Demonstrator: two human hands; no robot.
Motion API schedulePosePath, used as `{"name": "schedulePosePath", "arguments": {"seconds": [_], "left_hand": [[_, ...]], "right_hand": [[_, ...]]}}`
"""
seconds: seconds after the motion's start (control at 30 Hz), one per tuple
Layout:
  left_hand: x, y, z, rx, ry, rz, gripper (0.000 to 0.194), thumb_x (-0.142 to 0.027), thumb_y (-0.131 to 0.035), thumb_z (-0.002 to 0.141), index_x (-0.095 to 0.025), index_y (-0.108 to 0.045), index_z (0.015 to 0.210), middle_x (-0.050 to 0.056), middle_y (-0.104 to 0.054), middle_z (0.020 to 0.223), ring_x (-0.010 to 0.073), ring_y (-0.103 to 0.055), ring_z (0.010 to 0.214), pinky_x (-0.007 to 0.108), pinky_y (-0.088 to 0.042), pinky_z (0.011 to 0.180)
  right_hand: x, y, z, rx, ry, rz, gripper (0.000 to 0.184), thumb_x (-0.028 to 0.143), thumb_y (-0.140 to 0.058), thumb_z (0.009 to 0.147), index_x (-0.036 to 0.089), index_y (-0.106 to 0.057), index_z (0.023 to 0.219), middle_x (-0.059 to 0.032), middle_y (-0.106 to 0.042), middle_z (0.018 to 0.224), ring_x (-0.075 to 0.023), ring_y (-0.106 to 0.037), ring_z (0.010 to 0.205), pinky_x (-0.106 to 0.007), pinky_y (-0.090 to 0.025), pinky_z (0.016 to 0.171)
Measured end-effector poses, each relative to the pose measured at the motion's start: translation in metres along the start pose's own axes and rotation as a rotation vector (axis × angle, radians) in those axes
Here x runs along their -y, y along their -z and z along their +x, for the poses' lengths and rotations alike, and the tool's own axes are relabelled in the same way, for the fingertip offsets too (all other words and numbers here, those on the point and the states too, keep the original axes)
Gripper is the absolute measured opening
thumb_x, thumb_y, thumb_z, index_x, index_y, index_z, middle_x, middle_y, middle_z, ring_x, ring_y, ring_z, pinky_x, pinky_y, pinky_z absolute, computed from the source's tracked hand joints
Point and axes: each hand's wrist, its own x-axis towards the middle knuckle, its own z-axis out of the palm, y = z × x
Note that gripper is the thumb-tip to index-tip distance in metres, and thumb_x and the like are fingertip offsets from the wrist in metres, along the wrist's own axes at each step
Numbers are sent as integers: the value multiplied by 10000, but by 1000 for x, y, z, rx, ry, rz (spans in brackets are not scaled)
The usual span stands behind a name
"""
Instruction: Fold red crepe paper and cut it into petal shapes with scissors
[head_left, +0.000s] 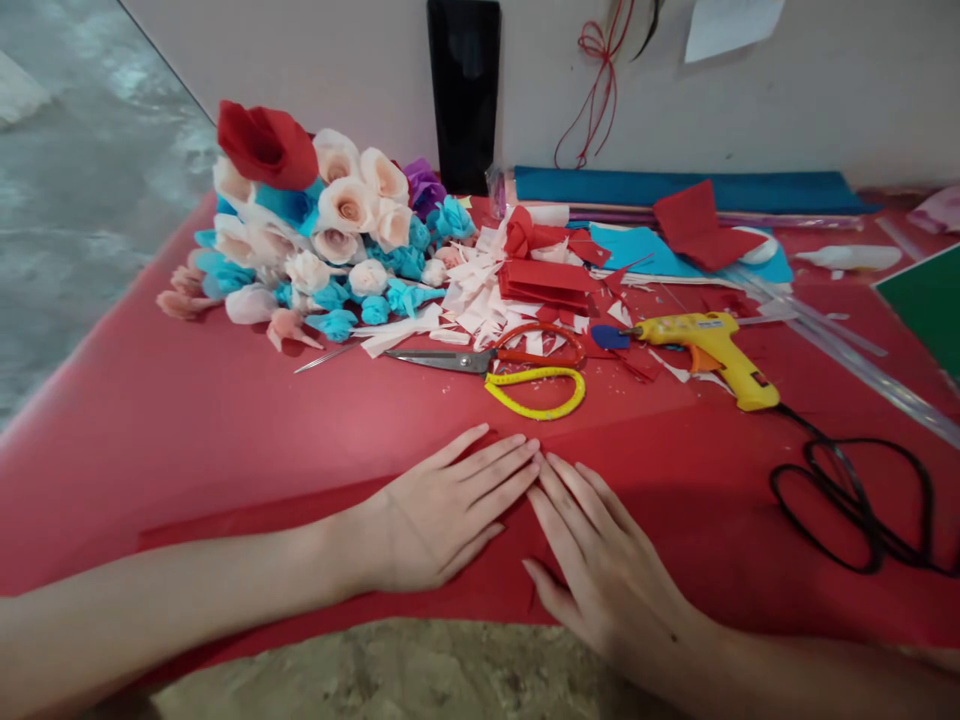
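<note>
My left hand (pixel 442 510) and my right hand (pixel 596 560) lie flat, fingers stretched out, on a sheet of red paper (pixel 315 520) at the near edge of the red table (pixel 150 410). Their fingertips almost meet in the middle. Neither hand holds anything. Just beyond the fingers lie scissors (pixel 495 365) with one orange and one yellow handle loop.
A heap of paper flowers (pixel 322 230) in white, peach, blue and red sits at the back left. White scraps and folded red paper (pixel 540 280) lie in the middle. A yellow glue gun (pixel 712 355) with a black cord (pixel 862 500) lies right. Blue paper rolls (pixel 675 188) line the wall.
</note>
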Motion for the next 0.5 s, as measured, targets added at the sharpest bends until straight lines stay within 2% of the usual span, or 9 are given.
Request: {"name": "schedulePosePath", "arguments": {"seconds": [0.13, 0.37, 0.5], "left_hand": [[-1, -3, -1, -5, 22, 65, 502, -294, -275, 934, -74, -274, 1385, 105, -217, 1487, 218, -181, 1383, 431, -99, 1138], [-3, -2, 0, -11, 137, 87, 568, -386, -294, 915, -51, -306, 1373, 161, -262, 1462, 263, -263, 1353, 437, -191, 1104], [-3, -3, -1, -11, 215, 96, 650, -457, -330, 882, -40, -298, 1379, 188, -225, 1470, 314, -210, 1363, 459, -192, 1105]], "right_hand": [[-2, 1, 1, 37, -51, -38, 498, 307, -439, 825, -53, -585, 1136, -254, -535, 1250, -343, -507, 1146, -447, -467, 908], [-2, -2, -1, 125, -47, -50, 604, 413, -398, 855, -57, -516, 1216, -237, -490, 1307, -336, -424, 1232, -468, -378, 988], [-2, -2, -3, 127, -57, -35, 707, 498, -409, 838, -85, -478, 1231, -285, -455, 1317, -374, -371, 1258, -505, -344, 995]]}}
